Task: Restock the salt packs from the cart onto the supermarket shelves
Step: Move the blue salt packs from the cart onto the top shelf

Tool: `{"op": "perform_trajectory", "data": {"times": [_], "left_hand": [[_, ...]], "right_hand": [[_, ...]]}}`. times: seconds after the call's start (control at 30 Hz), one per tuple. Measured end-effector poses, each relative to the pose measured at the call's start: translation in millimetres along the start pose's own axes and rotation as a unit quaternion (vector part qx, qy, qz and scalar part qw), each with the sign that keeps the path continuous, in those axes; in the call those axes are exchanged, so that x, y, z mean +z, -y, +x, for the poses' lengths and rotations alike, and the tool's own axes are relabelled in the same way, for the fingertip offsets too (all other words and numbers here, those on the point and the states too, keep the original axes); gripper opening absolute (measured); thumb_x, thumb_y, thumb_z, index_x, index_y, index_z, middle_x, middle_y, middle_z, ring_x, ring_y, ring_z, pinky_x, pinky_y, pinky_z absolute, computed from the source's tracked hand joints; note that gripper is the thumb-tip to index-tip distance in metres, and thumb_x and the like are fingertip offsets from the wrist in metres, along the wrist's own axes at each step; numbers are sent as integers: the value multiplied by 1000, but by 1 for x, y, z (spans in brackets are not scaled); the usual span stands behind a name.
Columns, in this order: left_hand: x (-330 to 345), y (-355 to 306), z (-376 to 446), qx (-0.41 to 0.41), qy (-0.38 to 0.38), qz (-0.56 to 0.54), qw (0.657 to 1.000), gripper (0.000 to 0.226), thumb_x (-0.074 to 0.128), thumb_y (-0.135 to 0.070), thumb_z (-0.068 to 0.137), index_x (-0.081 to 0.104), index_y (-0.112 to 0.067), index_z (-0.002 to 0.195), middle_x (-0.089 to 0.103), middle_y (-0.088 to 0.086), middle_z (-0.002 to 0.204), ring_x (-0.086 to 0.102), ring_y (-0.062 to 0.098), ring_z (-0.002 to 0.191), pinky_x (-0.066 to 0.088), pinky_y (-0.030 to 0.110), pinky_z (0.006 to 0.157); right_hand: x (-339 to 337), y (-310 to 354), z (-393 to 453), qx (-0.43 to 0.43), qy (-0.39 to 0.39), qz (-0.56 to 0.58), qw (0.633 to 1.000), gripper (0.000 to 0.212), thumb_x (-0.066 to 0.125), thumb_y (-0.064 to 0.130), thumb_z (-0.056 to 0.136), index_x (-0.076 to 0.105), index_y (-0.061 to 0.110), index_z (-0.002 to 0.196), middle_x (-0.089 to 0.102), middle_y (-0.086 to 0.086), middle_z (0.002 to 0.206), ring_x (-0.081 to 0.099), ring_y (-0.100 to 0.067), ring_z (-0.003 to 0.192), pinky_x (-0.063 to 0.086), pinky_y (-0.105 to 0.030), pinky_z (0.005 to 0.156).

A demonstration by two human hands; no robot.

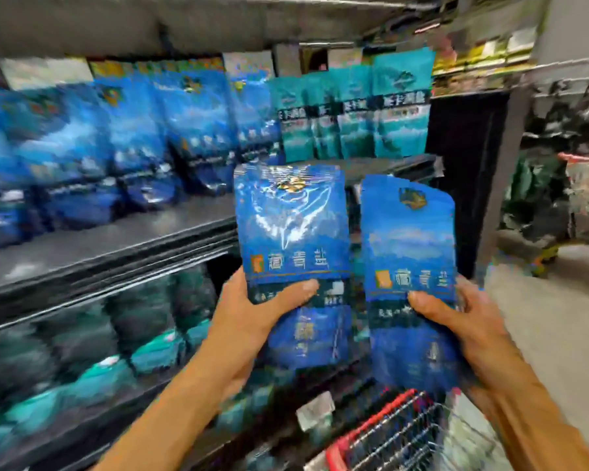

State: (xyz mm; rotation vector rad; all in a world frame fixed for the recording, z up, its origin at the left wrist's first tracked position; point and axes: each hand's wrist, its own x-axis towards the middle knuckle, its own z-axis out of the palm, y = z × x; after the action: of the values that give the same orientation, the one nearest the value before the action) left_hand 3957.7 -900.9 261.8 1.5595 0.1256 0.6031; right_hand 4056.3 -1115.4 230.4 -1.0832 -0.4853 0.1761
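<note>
Head view: two glossy blue plastic salt packs held upright in front of the shelves, above the cart.
Left hand [249, 321]: grips the left blue salt pack [293, 232] low down, thumb across its front.
Right hand [463, 321]: grips the right blue salt pack [410, 260] the same way.
Risk: slick film held only at the bottom (top-heavy) could slip or flop on reaching the dark metal shelf [116, 246].
Count: two packs in hand; red wire cart [381, 433], one.

Blurred, blocky, wide-angle view under even store light

Motion smear worsens toward the left and lower edges; glare streaks the left blue pack [291, 229]; shelf lines [116, 239] bow near the borders.
</note>
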Motion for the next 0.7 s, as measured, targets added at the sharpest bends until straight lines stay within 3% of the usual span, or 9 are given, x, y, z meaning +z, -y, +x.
{"op": "perform_trajectory", "data": {"times": [0.07, 0.17, 0.2, 0.33, 0.43, 0.53, 0.63, 0.7], "left_hand": [[-36, -30, -5, 25, -35, 16, 999, 48, 86, -33, 63, 72, -21, 107, 75, 6, 110, 70, 29, 103, 55, 51, 91], [-91, -76, -17, 75, -108, 61, 989, 46, 89, -31, 61, 73, -21, 103, 76, 0, 104, 73, 17, 96, 58, 27, 77], [-107, -88, -18, 82, -125, 64, 987, 47, 87, -31, 61, 73, -20, 104, 76, 0, 104, 73, 17, 96, 57, 25, 77], [-182, -136, -30, 89, -189, 64, 976, 53, 84, -30, 62, 72, -14, 111, 75, 3, 108, 72, 21, 100, 56, 36, 86], [-240, -163, -35, 95, -216, 58, 970, 49, 79, -21, 69, 70, -11, 116, 74, 5, 112, 71, 22, 103, 58, 40, 86], [-297, -176, -40, 69, -244, 43, 966, 49, 75, -18, 73, 67, -10, 122, 72, 7, 116, 71, 23, 102, 59, 46, 80], [-346, -175, -38, 40, -259, 19, 965, 48, 71, -12, 79, 63, -6, 126, 69, 12, 122, 66, 31, 111, 55, 55, 90], [-369, -167, -30, 41, -284, 16, 958, 45, 69, -4, 81, 62, -1, 126, 68, 16, 122, 66, 32, 111, 55, 53, 90]], "right_hand": [[45, 6, 20, -7, 64, 20, 998, 32, 75, 16, 59, 80, 18, 90, 78, -6, 92, 75, -15, 77, 59, -25, 63], [118, 13, 45, -10, 146, 46, 988, 28, 74, 14, 63, 78, 13, 91, 78, -4, 93, 75, -15, 77, 59, -25, 62], [141, 15, 53, -18, 166, 47, 985, 27, 73, 13, 65, 77, 12, 92, 79, -3, 93, 75, -14, 77, 59, -25, 64], [243, 18, 73, -21, 243, 72, 967, 31, 74, 10, 66, 74, 12, 97, 78, -3, 96, 75, -15, 82, 62, -33, 74], [310, 15, 84, -30, 278, 77, 957, 36, 77, 6, 69, 71, 8, 105, 77, -7, 103, 74, -19, 90, 60, -30, 77], [372, 2, 93, -14, 295, 53, 954, 29, 75, -5, 75, 72, 6, 101, 77, -7, 97, 72, -17, 84, 60, -32, 76], [426, -18, 96, 15, 297, 18, 955, 32, 78, -7, 73, 72, 4, 102, 75, -15, 105, 71, -24, 90, 58, -45, 90], [452, -33, 98, 23, 295, -12, 955, 36, 81, -6, 71, 71, 3, 104, 75, -15, 108, 72, -25, 93, 58, -45, 91]]}}
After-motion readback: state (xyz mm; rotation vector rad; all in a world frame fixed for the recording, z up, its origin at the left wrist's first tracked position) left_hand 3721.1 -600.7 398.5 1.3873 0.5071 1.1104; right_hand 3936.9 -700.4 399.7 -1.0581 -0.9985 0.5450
